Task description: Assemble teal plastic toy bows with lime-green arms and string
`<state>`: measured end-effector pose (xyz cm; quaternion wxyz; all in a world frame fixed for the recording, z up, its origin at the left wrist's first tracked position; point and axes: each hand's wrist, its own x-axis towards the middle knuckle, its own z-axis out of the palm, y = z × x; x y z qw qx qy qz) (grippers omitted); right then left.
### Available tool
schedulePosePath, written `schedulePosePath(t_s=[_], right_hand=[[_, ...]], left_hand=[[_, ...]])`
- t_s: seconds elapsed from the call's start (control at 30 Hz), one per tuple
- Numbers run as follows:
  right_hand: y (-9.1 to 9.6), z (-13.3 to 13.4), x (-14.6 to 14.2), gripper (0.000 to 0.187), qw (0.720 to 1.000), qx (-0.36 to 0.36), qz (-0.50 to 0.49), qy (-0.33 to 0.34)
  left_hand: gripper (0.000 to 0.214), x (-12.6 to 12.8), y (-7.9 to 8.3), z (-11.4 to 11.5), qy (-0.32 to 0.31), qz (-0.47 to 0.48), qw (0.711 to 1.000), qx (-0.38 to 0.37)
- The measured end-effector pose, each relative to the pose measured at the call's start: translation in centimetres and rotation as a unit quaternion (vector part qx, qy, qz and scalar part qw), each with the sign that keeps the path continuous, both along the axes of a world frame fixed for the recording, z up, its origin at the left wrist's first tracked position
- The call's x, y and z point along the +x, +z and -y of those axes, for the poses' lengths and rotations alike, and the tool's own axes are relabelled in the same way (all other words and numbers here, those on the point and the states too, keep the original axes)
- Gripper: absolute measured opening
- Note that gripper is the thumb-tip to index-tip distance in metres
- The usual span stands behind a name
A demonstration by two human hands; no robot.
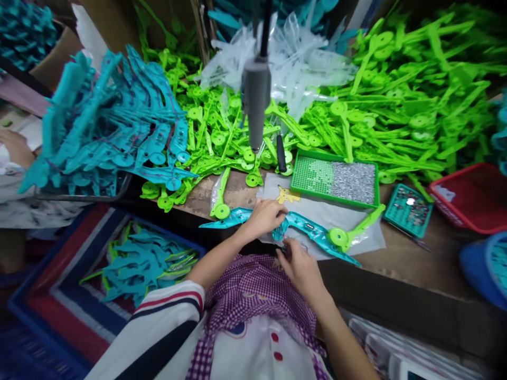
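My left hand (264, 217) presses down on a long teal plastic toy part (307, 228) that lies across the table's front edge. Its fingers curl over the part's middle. My right hand (298, 262) is just below it, fingers pinched at the part's underside near the centre; what they pinch is too small to name. A green plastic part (348, 232) with a round end lies over the teal part's right end. A yellow sticker-like piece (288, 196) sits on a clear plastic sheet (336, 214) just beyond my left hand.
A grey hanging power tool (256, 105) dangles above the table. Behind it are heaps of green parts (412, 105), clear parts (293, 58) and teal parts (114, 121). A green tray of small screws (336, 179), a small teal tray (407, 208), a red bin (473, 198) and a floor crate with teal parts (146, 264) surround me.
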<state>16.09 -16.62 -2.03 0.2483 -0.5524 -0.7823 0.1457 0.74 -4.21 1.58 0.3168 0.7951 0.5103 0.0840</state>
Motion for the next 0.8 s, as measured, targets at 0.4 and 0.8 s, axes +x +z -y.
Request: schedulePosePath(t_s=[0.4,0.8], right_hand=[[4.7,-10.7,3.9,0.029,0.969,-0.202,-0.118,0.079],[6.0,-19.9,-0.9,0.018,0.913,-0.267,0.183,0.25]], left_hand=[[0.016,-0.6,-0.4,2.8,0.125,0.015,0.992,0.024],[0.019,0.2,-4.2,5.9,0.15,0.038,0.95,0.27]])
